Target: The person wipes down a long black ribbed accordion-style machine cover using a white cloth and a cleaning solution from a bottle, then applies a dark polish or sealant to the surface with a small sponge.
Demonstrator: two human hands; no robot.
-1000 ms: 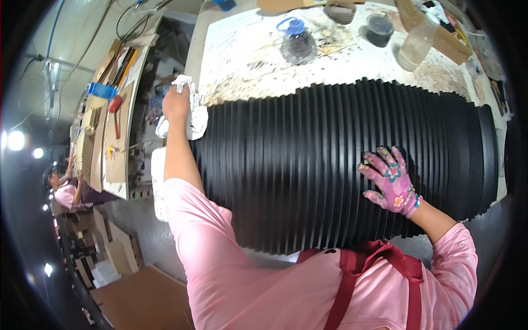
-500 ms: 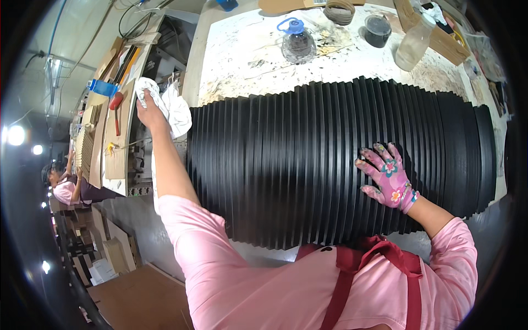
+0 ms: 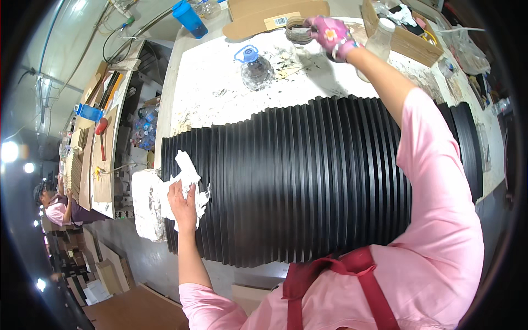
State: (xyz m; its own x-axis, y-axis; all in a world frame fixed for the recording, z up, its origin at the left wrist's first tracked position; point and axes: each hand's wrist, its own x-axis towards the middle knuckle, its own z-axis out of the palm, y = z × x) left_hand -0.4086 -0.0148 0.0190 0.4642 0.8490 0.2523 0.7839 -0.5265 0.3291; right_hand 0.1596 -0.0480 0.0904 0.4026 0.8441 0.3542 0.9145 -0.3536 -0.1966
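Over at the left end, the bare left hand was down on a crumpled white cloth, fingers partly curled and the cloth bunched beneath them, its loose folds spilling out over the black strips. And what a row that was: dozens of the strips stood packed side by side, right across the front of the table, between the person's body and the stained white top beyond. Just off their left end sat a white block, close by the cloth. Out on the far side, the right hand, in a pink flowered glove, was at full stretch, the arm crossing above the strips! Its fingers were bent and slightly blurred, right beside a brownish ring-shaped roll; whether they touched it, how wide the grip was, or whether it had hold of anything, you could not tell. A clear bottle with a white cap stood partly behind that forearm, a cardboard box just beyond. Nearer the middle stood a squat bottle with a blue cap, and a blue cup held the far left corner. Away to the left, a co-worker in pink was busy beside another bench.
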